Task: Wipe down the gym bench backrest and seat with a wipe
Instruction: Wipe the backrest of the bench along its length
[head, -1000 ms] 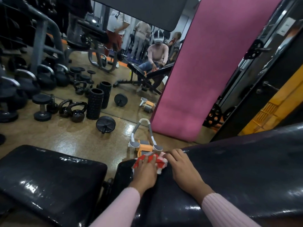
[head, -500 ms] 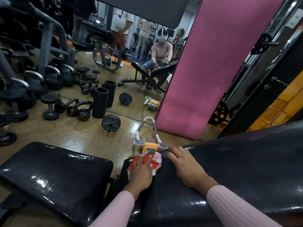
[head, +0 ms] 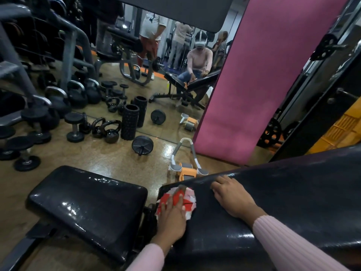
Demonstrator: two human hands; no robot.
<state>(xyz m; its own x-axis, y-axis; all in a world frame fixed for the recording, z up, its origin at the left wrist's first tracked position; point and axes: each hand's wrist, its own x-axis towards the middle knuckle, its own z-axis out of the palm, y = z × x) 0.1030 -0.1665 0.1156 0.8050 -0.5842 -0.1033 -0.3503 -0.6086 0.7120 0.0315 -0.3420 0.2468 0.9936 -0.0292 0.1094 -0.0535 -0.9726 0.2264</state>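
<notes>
- Fingers point(head: 176, 200) of left hand point(head: 172, 218): flat, pressing red-and-white wipe point(head: 188, 200) onto backrest point(head: 283, 202), at its lower end.
- Right hand point(head: 232, 198): relaxed, resting on backrest just beside wipe.
- Seat point(head: 88, 206): left, apart from wipe.
- Floor: orange ab roller point(head: 186, 170), foam roller point(head: 130, 124), kettlebells point(head: 111, 132).
- Wipe partly hidden under hand.

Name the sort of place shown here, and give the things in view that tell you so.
Most likely a gym's free-weights area: kettlebells and dumbbells on the floor, a padded bench, and a wall mirror.
</notes>
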